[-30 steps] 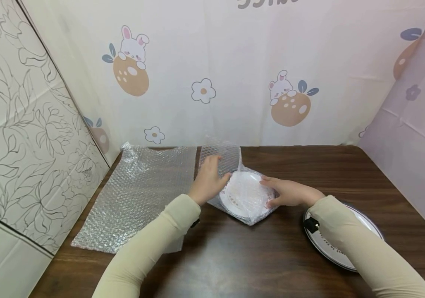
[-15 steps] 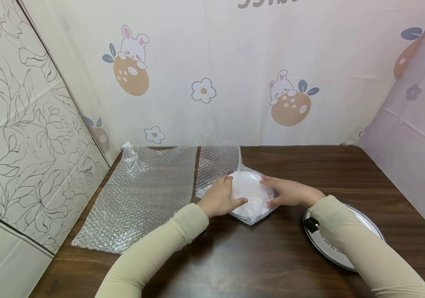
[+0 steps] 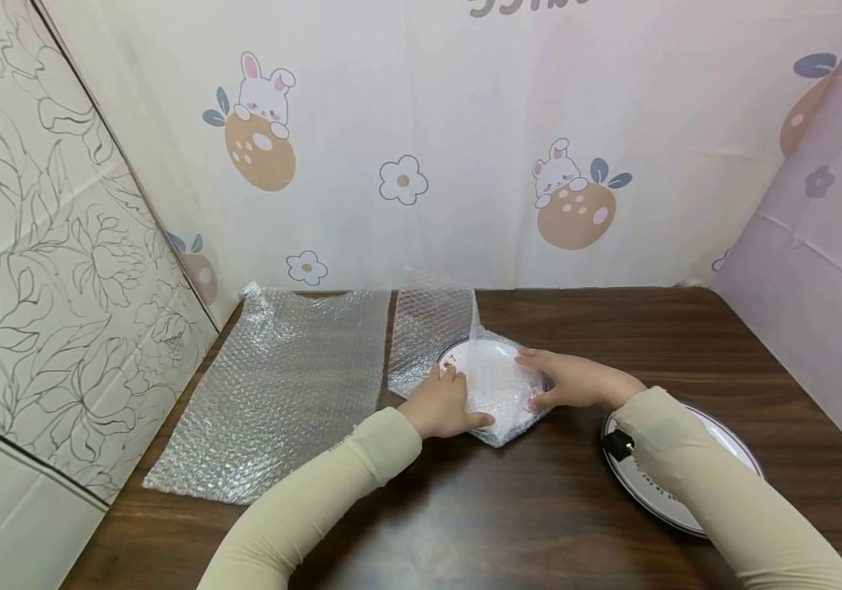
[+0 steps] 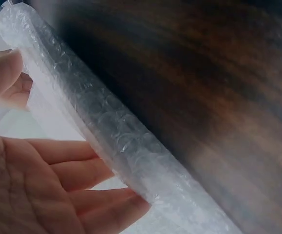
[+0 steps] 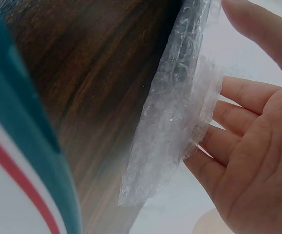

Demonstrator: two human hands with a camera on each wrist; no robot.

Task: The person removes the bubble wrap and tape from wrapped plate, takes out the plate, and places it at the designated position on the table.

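A white plate (image 3: 456, 354) with a dark rim line and a small red print lies mid-table in the head view, partly covered by clear bubble wrap (image 3: 500, 428). At its left near edge my left hand (image 3: 441, 403) presses with extended fingers and spread thumb. My right hand (image 3: 572, 379) rests fingertips and thumb on the wrap at the plate's right side. In the left wrist view the left fingers (image 4: 106, 207) touch the folded wrap edge (image 4: 116, 122). Nearly straight right fingers (image 5: 228, 129) meet the wrap (image 5: 167, 117) in the right wrist view.
A loose flap of wrap (image 3: 432, 324) stands up behind the plate. Another bubble wrap sheet (image 3: 303, 360) lies flat on the left. A second, larger plate (image 3: 645, 487) sits under my right forearm on the dark wooden table (image 3: 480, 516). A patterned curtain (image 3: 465, 106) hangs behind.
My left hand has come down from the loose flap behind the plate to its left near edge. A piece of the plate's upper left rim now shows bare. My right hand has stayed put.
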